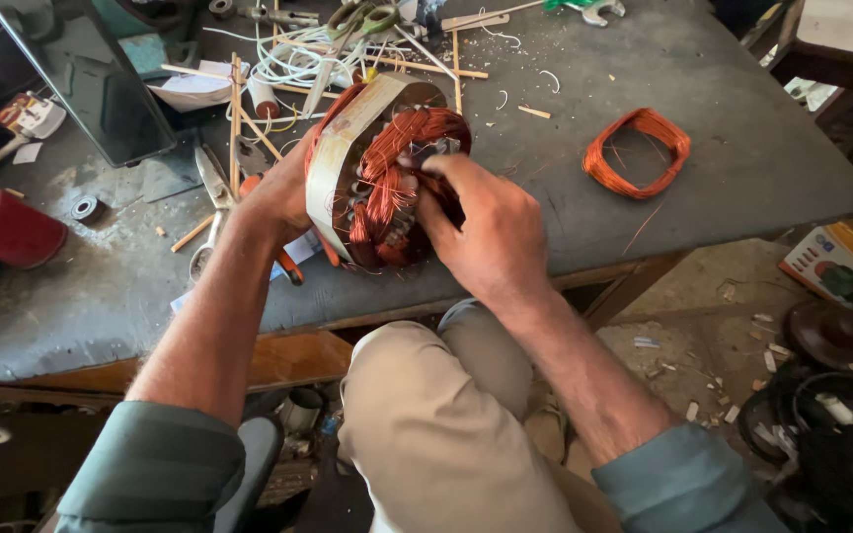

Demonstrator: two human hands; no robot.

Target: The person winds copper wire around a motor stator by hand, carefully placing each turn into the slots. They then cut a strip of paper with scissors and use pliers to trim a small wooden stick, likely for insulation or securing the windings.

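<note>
A round motor stator (367, 168) with a metal rim and copper wire windings stands tilted on edge at the front of the grey workbench (703, 148). My left hand (273, 197) grips its outer rim from the left and behind. My right hand (476, 232) presses its fingers into the copper windings on the open face. A loose coil of copper wire (637, 151) lies on the bench to the right, apart from both hands.
Pliers (211, 202), thin wooden sticks (236, 118), white cord (293, 59) and scissors (352, 30) clutter the bench's back left. A red cylinder (7, 227) lies at the far left. My knee (426, 395) is under the bench edge. Motor parts (831, 395) sit on the floor at right.
</note>
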